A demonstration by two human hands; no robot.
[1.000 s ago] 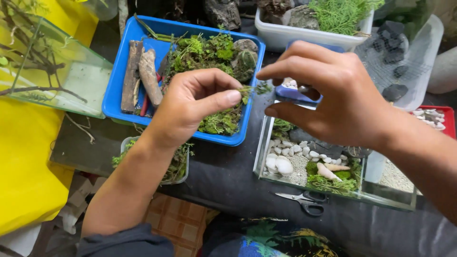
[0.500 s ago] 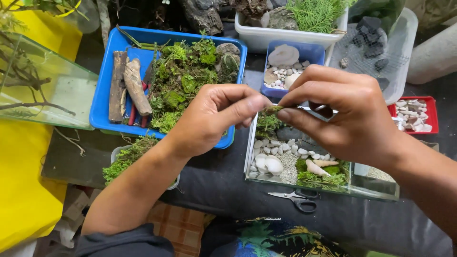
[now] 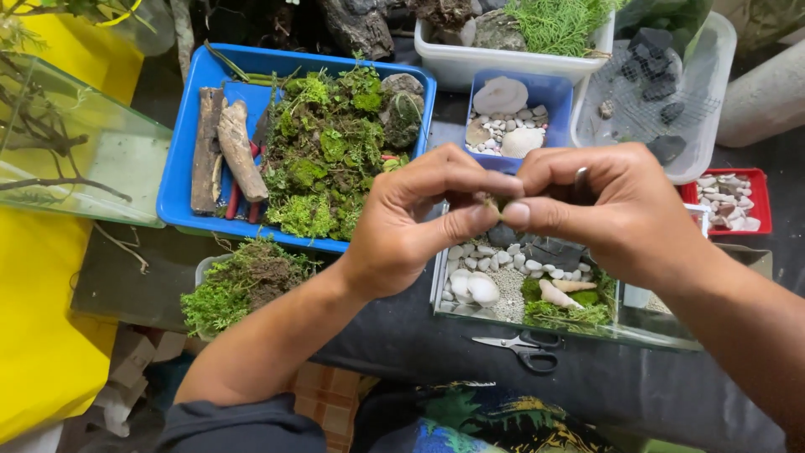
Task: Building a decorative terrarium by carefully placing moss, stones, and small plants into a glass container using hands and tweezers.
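Note:
My left hand (image 3: 415, 222) and my right hand (image 3: 612, 210) meet fingertip to fingertip above a small glass tank (image 3: 470, 312). Both pinch one small tuft of moss (image 3: 495, 202), mostly hidden by the fingers. Inside the tank lie white pebbles (image 3: 472, 270), pale shells (image 3: 563, 293), a dark rock (image 3: 545, 250) and green moss (image 3: 566, 315). Behind my left hand stands a blue tray (image 3: 186, 172) heaped with moss (image 3: 323, 155) and pieces of driftwood (image 3: 226, 151).
Scissors (image 3: 521, 348) lie in front of the tank. A small tub of moss (image 3: 239, 281) sits at the left front, a large glass tank (image 3: 75, 147) on yellow cloth far left. Behind are a blue box of stones (image 3: 549, 92), a white tub, a clear tray of dark rocks (image 3: 662, 84) and a red tray of pebbles (image 3: 759, 180).
My left hand left the blue tray and came right with a bit of moss. My right hand came down from the blue box to meet it over the small tank.

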